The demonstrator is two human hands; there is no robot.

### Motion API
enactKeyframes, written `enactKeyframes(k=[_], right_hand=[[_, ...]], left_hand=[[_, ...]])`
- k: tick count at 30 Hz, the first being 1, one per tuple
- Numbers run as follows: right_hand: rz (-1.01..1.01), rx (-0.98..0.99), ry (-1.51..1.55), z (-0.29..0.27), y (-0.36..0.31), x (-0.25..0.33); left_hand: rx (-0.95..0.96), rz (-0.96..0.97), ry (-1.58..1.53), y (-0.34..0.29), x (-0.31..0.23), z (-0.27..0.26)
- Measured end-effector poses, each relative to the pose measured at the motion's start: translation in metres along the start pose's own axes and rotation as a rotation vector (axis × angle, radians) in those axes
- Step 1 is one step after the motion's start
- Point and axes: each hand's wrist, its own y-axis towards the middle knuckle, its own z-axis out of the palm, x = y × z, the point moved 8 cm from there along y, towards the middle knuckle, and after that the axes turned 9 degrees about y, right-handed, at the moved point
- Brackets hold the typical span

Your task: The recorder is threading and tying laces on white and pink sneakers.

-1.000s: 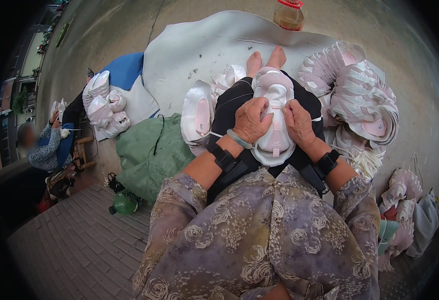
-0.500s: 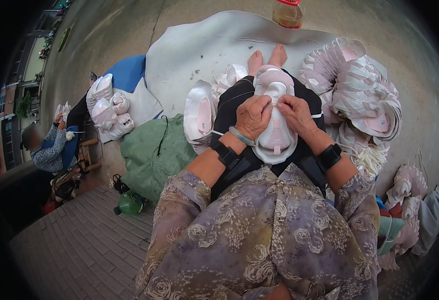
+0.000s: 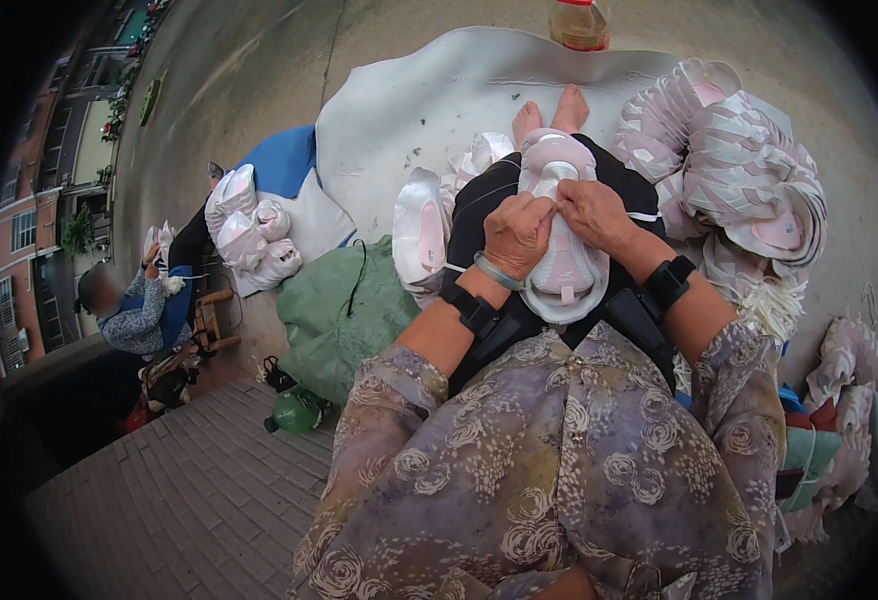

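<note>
A white and pale pink shoe upper (image 3: 565, 278) lies on my lap between my knees, its pink tongue tab towards me. Both hands meet over its middle. My left hand (image 3: 517, 236) is closed in a pinch at the upper's centre, knuckles up. Beside it, a little farther up the upper, my right hand (image 3: 595, 213) is closed too, its fingertips touching the left ones. They seem to grip a white shoelace (image 3: 451, 267), whose loose end shows by my left wrist; the fingers cover the gripped part.
Stacked shoe uppers (image 3: 759, 170) and a bundle of white laces (image 3: 774, 305) lie at my right. More uppers (image 3: 421, 230) stand by my left knee, near a green sheet (image 3: 344, 310) and green bottle (image 3: 297, 410). Another person (image 3: 139, 310) sits far left. A jar (image 3: 579, 25) stands ahead.
My right hand has moved up the upper, away from me, and both hands stay close together. The whole view has shifted slightly, so the scene sits farther right.
</note>
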Motion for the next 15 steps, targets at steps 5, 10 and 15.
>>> enactKeyframes(k=[5, 10, 15], right_hand=[[-0.029, 0.051, 0.013, 0.0, 0.005, -0.002], [0.023, 0.121, 0.24, -0.016, 0.004, -0.004], [0.088, 0.098, 0.24, -0.032, -0.011, -0.009]], left_hand=[[0.024, -0.044, 0.033, 0.001, 0.001, 0.005], [0.21, -0.153, 0.048, 0.005, 0.01, 0.021], [0.236, -0.222, -0.073, 0.004, 0.026, 0.025]])
